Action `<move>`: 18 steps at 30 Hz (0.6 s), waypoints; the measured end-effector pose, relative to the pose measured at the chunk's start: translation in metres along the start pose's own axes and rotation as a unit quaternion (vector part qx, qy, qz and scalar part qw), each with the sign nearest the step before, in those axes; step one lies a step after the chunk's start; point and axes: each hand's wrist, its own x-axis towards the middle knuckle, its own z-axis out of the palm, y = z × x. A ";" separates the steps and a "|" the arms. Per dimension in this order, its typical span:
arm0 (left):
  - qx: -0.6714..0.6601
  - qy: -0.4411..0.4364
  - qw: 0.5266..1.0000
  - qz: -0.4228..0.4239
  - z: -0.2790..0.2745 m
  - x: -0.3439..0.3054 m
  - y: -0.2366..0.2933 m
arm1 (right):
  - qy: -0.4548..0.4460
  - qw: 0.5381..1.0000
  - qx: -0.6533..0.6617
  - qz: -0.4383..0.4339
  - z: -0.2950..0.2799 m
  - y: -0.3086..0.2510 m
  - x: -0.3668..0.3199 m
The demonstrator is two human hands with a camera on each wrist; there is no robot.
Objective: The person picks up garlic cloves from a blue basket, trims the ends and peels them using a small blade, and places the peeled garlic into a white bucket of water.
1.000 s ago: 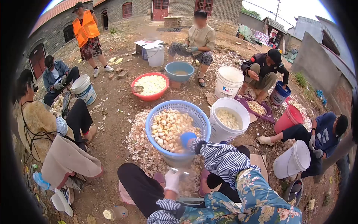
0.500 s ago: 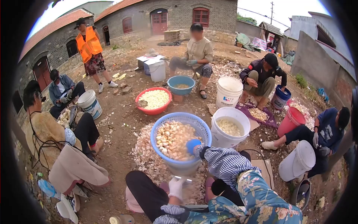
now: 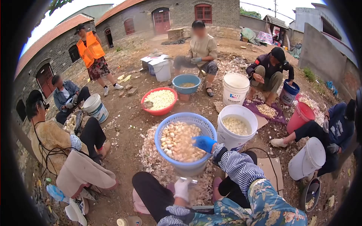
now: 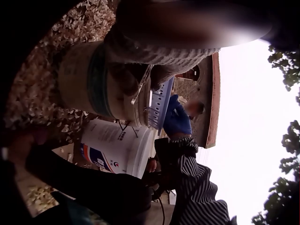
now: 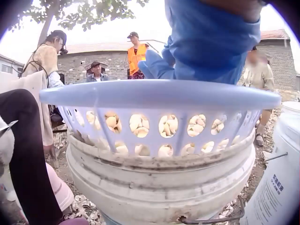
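My left hand (image 3: 181,190), in a white knitted glove, holds a small knife (image 4: 143,84) by its handle, the thin metal blade sticking out past the fingers. It is low in front of the basket, near my knees. My right hand (image 3: 204,144), in a blue rubber glove, is over the near right rim of a blue perforated basket (image 3: 209,130), fingers loosely extended above the cloves. Unpeeled garlic cloves (image 3: 179,137) fill much of this basket, which sits on a white bucket (image 5: 159,183). No clove shows between the right fingers.
A white bucket (image 3: 226,130) with peeled cloves in water stands right of the basket. Beyond are a red basin (image 3: 162,112) of peeled cloves and a blue basin (image 3: 186,90). Garlic skins (image 3: 149,150) litter the ground. Several people sit around, and one stands in an orange vest (image 3: 89,49).
My right hand has risen from among the cloves to above the rim, its fingers now showing. The left hand keeps the knife low in front. The head view has shifted slightly.
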 end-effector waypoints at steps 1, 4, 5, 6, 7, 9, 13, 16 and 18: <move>-0.003 -0.002 1.000 -0.005 -0.002 0.002 -0.003 | 0.015 1.000 0.022 -0.008 -0.005 -0.026 -0.001; 0.000 0.009 1.000 -0.012 -0.001 0.004 -0.003 | 0.064 0.850 0.457 0.255 -0.024 -0.101 -0.001; -0.006 0.015 1.000 -0.004 -0.001 0.005 -0.004 | 0.074 0.686 0.624 0.368 -0.028 -0.114 -0.001; -0.012 0.021 1.000 0.003 -0.002 0.006 -0.005 | 0.080 0.695 0.619 0.356 -0.025 -0.118 -0.005; -0.019 0.027 0.999 0.010 -0.002 0.005 -0.004 | 0.085 0.705 0.615 0.344 -0.018 -0.120 -0.012; -0.037 0.039 0.998 0.045 0.000 0.003 0.000 | 0.088 0.730 0.588 0.336 -0.004 -0.126 -0.029; -0.075 0.022 0.989 0.124 0.004 -0.001 0.009 | 0.078 0.813 0.445 0.368 0.008 -0.163 -0.059; -0.077 -0.001 0.982 0.175 0.006 -0.007 0.017 | 0.010 0.844 0.425 0.328 0.010 -0.201 -0.077; -0.079 -0.035 0.984 0.153 0.013 -0.018 0.031 | -0.034 0.836 0.396 0.378 -0.004 -0.236 -0.082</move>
